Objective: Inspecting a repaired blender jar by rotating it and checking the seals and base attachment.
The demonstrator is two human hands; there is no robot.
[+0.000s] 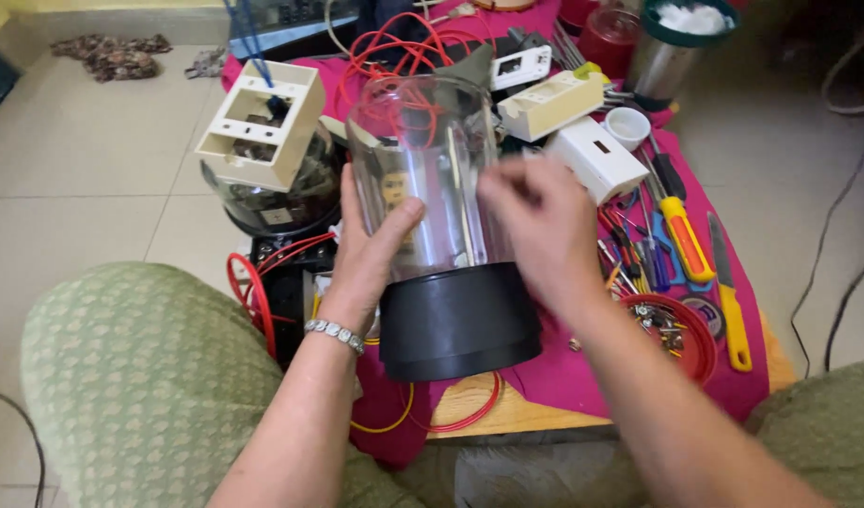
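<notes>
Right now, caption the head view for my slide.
Both hands, left hand and right hand, grip a clear blender jar with black base above a tool-strewn pink cloth.

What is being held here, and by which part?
Clear plastic blender jar with black base: left hand grips its clear side wall; right hand touches the other side, blurred.

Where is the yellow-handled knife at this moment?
In the head view, the yellow-handled knife lies at the right edge of the pink cloth, beside the red bowl and to the right of the yellow-and-orange screwdriver.
</notes>
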